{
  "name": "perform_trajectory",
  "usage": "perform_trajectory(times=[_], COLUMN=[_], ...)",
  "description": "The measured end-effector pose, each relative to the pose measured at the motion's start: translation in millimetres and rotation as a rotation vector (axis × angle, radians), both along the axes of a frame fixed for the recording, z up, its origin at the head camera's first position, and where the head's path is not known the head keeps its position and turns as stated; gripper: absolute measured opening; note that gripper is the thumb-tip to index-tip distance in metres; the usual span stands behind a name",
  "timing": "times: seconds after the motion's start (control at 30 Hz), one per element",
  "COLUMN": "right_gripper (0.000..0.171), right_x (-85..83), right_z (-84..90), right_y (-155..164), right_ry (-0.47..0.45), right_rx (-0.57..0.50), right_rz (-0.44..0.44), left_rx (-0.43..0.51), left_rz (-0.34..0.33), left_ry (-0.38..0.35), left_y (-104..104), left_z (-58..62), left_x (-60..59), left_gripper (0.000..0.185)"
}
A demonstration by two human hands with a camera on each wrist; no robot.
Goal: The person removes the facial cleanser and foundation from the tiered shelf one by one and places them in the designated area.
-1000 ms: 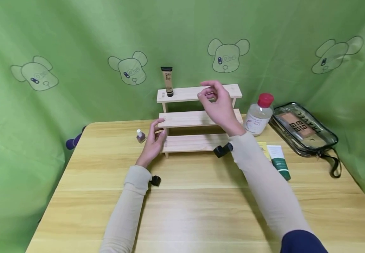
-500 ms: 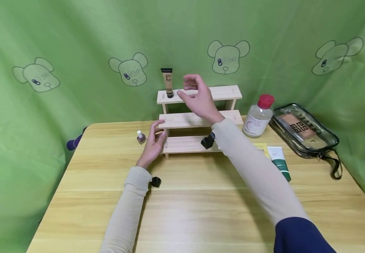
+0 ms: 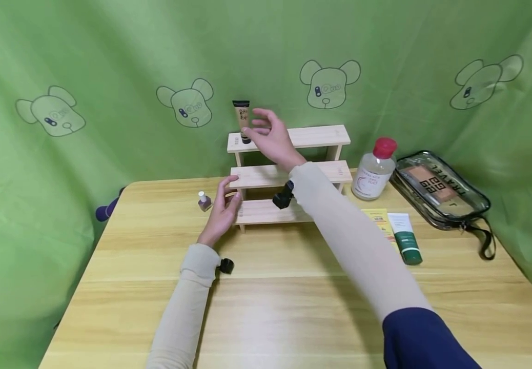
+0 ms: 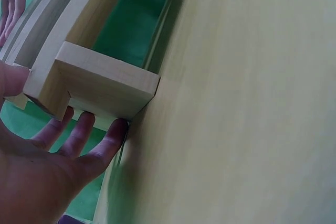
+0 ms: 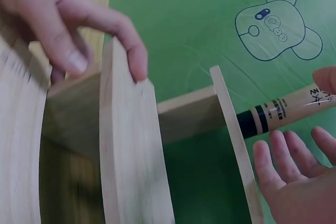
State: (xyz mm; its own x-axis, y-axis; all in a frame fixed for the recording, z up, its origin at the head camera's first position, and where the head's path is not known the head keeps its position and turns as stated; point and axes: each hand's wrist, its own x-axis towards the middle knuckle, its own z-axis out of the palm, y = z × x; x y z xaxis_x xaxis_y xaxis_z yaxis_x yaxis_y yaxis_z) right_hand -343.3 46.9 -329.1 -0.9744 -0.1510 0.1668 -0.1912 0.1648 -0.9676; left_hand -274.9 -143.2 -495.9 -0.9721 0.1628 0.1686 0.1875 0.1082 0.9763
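Right hand (image 3: 269, 137): fingers (image 5: 287, 157) spread and relaxed, holding nothing, poised just beside the tan tube (image 3: 242, 121) with the black cap. In the right wrist view the fingertips lie close under the tube's body, thumb tip near its upper side, no contact that I can confirm. The tube stands cap-down and upright at the left end of the top step of the wooden rack (image 3: 321, 136), apart from everything else.

Left hand (image 3: 222, 207): fingers (image 4: 81, 132) straight, laid against the left end of the rack; thumb on the middle step, fingertips by the lower step's end block. It steadies the rack and clasps nothing.

Step in hand, as I judge it: the reach for the tube, grasp not yet made.

Next move calls for: closing thumb and fingers round the tube's mid-body, above the cap, then lifting straight up so the cap clears the step. The tube is slim and stands on a small base, so a sideways brush would likely tip it toward the green backdrop. Left hand's brace on the rack is worth having during the pinch.

Outward: small nail polish bottle (image 3: 203, 201) on the worktop (image 3: 266, 307) just left of my left hand. To the rack's right, a clear bottle with red cap (image 3: 375, 170), a transparent pouch (image 3: 441, 188), and a green-and-white tube (image 3: 405, 238) lying flat.
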Motion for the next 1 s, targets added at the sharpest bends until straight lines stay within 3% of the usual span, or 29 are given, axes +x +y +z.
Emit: perform_trajectory(times=[0.33, 0.83, 1.0], right_gripper=[0.069, 0.070, 0.064], right_x=[-8.7, -22.9, -22.0], right_z=[4.3, 2.4, 4.5], right_y=[-13.5, -12.8, -12.0], right_ry=[-0.097, -0.044, 0.009], right_rx=[-0.054, -0.033, 0.041], right_rz=[-0.003, 0.052, 0.010], left_rx=[-0.019, 0.003, 0.005], left_rz=[0.009, 0.008, 0.008], left_ry=[0.010, 0.005, -0.004], left_y=[-0.9, -0.1, 1.3], left_z=[-0.1, 0.0, 0.3], left_x=[-0.2, -1.1, 0.5], left_gripper=[0.049, 0.050, 0.050])
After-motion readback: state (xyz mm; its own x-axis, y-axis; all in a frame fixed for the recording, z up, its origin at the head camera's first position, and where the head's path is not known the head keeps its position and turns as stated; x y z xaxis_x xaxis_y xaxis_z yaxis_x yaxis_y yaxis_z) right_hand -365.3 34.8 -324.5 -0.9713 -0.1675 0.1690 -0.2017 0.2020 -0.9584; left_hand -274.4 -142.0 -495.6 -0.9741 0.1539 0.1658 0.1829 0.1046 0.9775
